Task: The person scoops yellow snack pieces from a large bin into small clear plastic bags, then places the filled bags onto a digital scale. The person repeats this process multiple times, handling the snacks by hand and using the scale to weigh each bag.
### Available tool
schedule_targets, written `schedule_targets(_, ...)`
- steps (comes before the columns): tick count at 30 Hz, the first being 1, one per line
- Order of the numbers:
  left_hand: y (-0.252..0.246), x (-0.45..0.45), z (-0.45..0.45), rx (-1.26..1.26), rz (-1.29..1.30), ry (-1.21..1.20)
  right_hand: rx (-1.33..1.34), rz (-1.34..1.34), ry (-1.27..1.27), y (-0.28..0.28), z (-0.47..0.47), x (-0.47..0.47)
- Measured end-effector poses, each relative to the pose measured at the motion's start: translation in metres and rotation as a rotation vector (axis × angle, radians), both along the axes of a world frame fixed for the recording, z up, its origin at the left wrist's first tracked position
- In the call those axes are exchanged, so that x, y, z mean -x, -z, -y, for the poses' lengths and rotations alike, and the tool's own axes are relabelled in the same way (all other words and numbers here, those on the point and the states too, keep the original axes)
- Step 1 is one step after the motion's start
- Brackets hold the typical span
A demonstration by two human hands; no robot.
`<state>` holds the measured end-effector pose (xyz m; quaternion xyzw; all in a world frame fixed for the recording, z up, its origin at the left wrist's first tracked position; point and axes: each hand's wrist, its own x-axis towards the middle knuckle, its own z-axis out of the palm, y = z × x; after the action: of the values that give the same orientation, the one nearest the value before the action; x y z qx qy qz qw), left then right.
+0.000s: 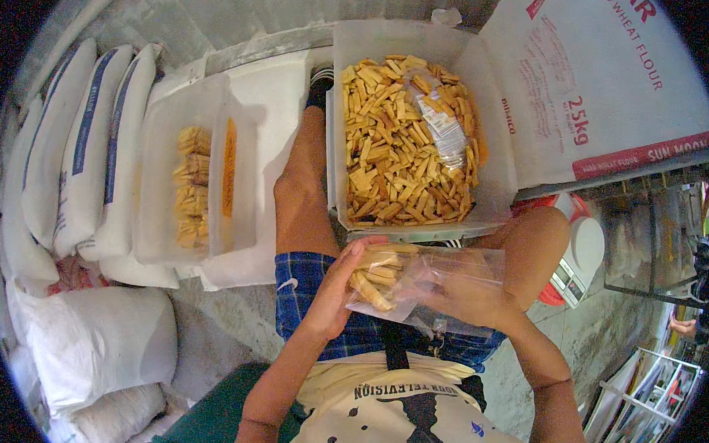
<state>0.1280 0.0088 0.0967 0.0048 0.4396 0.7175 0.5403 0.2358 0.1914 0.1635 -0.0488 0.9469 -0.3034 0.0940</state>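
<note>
My left hand (337, 290) holds the filled end of a clear plastic bag (381, 277) with several fried snack sticks inside. My right hand (468, 293) is behind the bag's unfilled part, seen blurred through the film, so its fingers are hard to make out. Just beyond my hands a large translucent plastic bin (423, 230) stands between my legs, filled with loose golden snack sticks (388, 157). On top of the sticks lies a bundle of clear plastic bags with printed labels (440, 130).
To the left, a second translucent bin (156, 211) holds packed snack bags (192, 195). Flour sacks (88, 147) stand beside it; a white sack (102, 334) lies nearer. On the right are a digital scale (574, 269), a large flour sack (577, 95) and a white wire rack (640, 393).
</note>
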Motion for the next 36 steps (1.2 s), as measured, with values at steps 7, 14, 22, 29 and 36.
schedule_targets(7, 0.003, 0.002, 0.000, 0.047, 0.057, 0.050, 0.491, -0.060, -0.035, 0.014, 0.008, 0.006)
schedule_targets(14, 0.005, 0.003, 0.002, 0.065, 0.059, 0.062, 0.444, -0.036, -0.006, 0.041, 0.007, -0.005)
schedule_targets(22, 0.009, -0.001, -0.004, 0.062, -0.072, 0.059, 0.485, 0.037, -0.046, 0.027, 0.012, 0.005)
schedule_targets(29, -0.002, 0.003, -0.002, 0.084, -0.159, -0.077, 0.466, -0.148, 0.321, 0.021, 0.007, 0.012)
schedule_targets(36, -0.003, 0.002, -0.007, 0.103, -0.264, -0.047, 0.494, -0.344, 0.261, 0.033, 0.009, 0.014)
